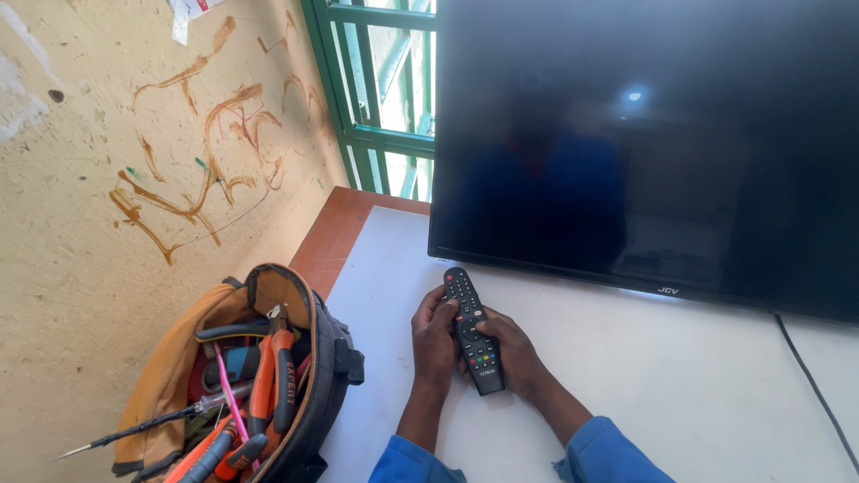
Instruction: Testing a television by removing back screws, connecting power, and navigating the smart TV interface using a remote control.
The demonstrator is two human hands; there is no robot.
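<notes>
Nearest in, two blue sleeves (595, 454) come up from the bottom edge, one on each arm. Both hands are on the white desk (680, 376), and between them sits one black remote control (474, 330), lying lengthwise, its top end pointing toward the screen. The left hand (435, 337) wraps the remote's left edge, thumb over the upper buttons. The right hand (514, 353) cups the right edge and lower half, fingers curled under it. So both hands are grasping that single remote, which looks to rest low on the desk or just above it; I cannot tell whether it touches.

To the left, off the desk's edge, one open tool bag (313, 358) stands, dark outside with a tan lining. It is packed: orange-handled pliers (273, 380) stand out, and one long thin screwdriver (134, 433) pokes out to the left. The rest of the tools are too tangled to count.

Further back, one flat television (644, 143) stands on the desk, screen dark, just beyond the remote's tip. One black cable (814, 385) runs down the desk at the right.

Behind it all, a yellowish wall (107, 233) streaked with brown marks, and one green window frame (376, 116) in the corner.
</notes>
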